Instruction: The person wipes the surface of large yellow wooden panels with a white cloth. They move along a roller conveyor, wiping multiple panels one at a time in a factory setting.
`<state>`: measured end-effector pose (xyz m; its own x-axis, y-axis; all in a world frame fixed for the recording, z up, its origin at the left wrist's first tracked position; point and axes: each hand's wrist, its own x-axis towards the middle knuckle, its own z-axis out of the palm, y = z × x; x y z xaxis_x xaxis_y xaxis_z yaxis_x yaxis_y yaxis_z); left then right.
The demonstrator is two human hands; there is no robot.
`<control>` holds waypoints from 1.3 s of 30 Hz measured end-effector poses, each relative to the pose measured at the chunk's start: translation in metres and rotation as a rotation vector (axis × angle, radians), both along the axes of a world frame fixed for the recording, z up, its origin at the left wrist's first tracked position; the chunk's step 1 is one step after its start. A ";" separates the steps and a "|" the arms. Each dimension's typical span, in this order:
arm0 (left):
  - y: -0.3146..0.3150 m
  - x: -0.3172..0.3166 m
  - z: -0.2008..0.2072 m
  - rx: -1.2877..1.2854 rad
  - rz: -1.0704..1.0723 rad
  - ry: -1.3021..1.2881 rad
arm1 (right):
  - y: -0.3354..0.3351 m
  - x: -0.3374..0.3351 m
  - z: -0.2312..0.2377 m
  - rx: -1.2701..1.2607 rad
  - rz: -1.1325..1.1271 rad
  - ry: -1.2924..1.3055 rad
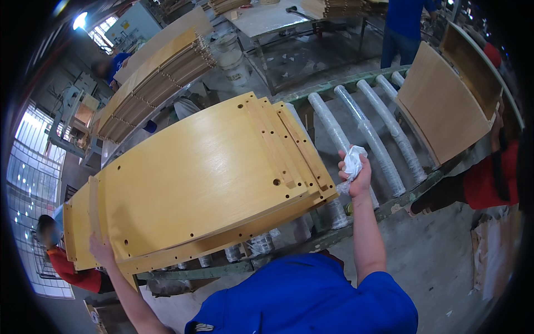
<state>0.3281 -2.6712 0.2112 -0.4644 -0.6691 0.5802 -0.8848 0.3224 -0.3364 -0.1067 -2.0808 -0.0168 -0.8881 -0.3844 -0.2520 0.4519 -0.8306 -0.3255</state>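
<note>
A stack of yellow varnished wooden panels (183, 172) with drilled holes lies in front of me, reaching across the left half of the view. My left hand (102, 250) is at the near left part of the top panel, with its fingers closed at a raised wooden strip (95, 209). My right hand (360, 177) is held up just beyond the panels' right end, above the rollers. Its fingers wrap around a crumpled white wad (354, 161), thin like plastic film or cloth; I cannot tell which.
Film-wrapped rollers (361, 122) of a green-framed conveyor run under and beside the panels. On the right, a person in red (492, 178) is by a wooden box-like piece (445, 106). Stacked panels (156, 83), a bucket (233, 67) and a worktable (272, 19) stand beyond.
</note>
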 end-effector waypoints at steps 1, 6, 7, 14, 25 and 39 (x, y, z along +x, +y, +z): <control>0.011 -0.007 -0.013 -0.090 0.058 -0.062 | -0.002 -0.002 -0.007 0.003 -0.018 -0.026; 0.042 -0.007 -0.015 0.056 0.374 0.057 | -0.038 -0.005 -0.016 0.108 -0.065 -0.019; 0.042 -0.003 -0.011 0.131 0.361 0.083 | -0.045 -0.004 -0.015 0.120 -0.053 0.005; -0.003 0.014 -0.014 0.127 0.190 0.392 | -0.079 -0.012 -0.011 0.155 -0.048 0.024; -0.015 0.017 0.008 0.281 0.262 0.328 | -0.067 -0.002 -0.010 0.064 -0.048 0.046; 0.225 -0.156 -0.128 0.391 -0.639 0.035 | -0.115 -0.093 0.011 0.346 0.244 0.213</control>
